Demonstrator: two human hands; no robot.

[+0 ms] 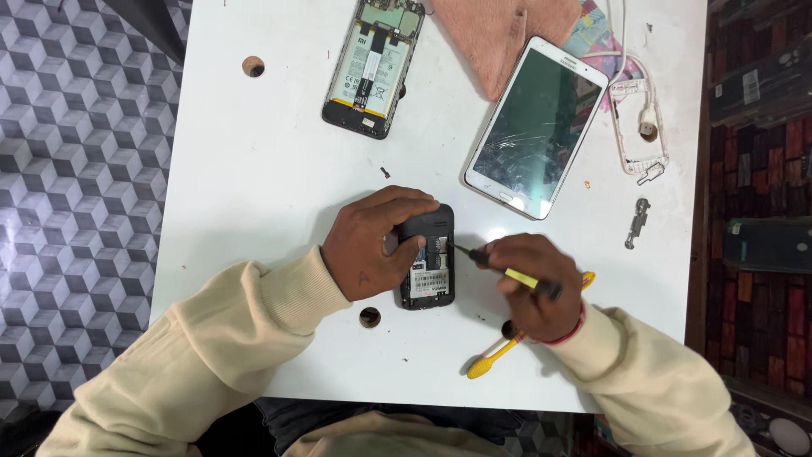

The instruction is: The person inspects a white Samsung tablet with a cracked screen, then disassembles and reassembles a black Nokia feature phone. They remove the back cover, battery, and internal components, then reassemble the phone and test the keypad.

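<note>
Between clenched hands, left [372, 245] gripping backless black phone [428, 262], right [533, 283] gripping screwdriver [507, 272].

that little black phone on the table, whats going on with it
A person steadies the small black phone, its back cover off, with the left hand. The right hand holds a yellow-handled screwdriver with its tip at the phone's edge. On the white table lie an opened smartphone, a white tablet and a yellow toothbrush.
</note>
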